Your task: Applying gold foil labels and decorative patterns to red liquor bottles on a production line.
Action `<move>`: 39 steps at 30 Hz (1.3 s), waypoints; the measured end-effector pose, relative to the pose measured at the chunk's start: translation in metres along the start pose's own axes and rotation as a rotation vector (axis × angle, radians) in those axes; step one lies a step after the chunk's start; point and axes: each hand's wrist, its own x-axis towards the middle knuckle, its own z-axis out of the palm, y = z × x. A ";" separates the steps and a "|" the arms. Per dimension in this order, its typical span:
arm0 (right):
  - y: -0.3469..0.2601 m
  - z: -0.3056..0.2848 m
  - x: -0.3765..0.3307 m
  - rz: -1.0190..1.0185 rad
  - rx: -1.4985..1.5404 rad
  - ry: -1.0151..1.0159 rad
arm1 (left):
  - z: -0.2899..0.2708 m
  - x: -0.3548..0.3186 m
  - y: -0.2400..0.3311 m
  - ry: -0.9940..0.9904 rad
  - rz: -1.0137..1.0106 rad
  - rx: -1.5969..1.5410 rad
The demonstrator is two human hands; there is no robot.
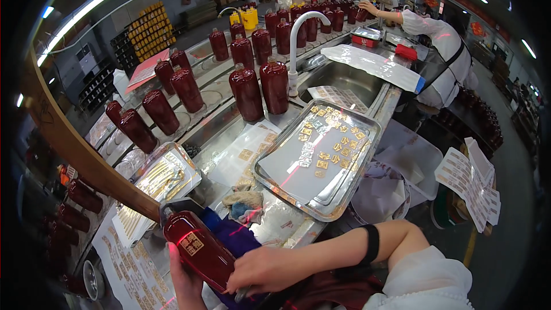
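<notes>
A dark red square bottle (pixel 198 250) with a small gold label on its face lies tilted in front of me, over a blue cloth (pixel 238 235). My left hand (pixel 186 284) cups it from below. My right hand (pixel 267 270) rests on its lower right side, fingers spread along the glass; a black band circles that forearm. Just beyond stands a shallow steel tray (pixel 275 181) holding water and several small gold labels (pixel 330 140).
Several red bottles (pixel 247 92) stand in rows on the steel counter, beside a sink (pixel 344 83) with a white tap (pixel 295 40). A second tray of gold strips (pixel 163 178) sits left. Label sheets (pixel 468 181) lie right. Another person in white (pixel 439 40) works far back.
</notes>
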 end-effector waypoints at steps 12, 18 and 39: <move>0.101 -0.197 -0.116 1.312 -0.719 0.314 | 0.015 -0.015 0.001 0.288 0.181 0.358; 0.131 -0.210 -0.092 1.610 -0.750 0.191 | 0.014 -0.027 0.004 0.149 0.197 0.267; -0.017 -0.062 0.015 0.411 0.281 0.618 | 0.126 -0.003 0.003 0.249 0.625 0.995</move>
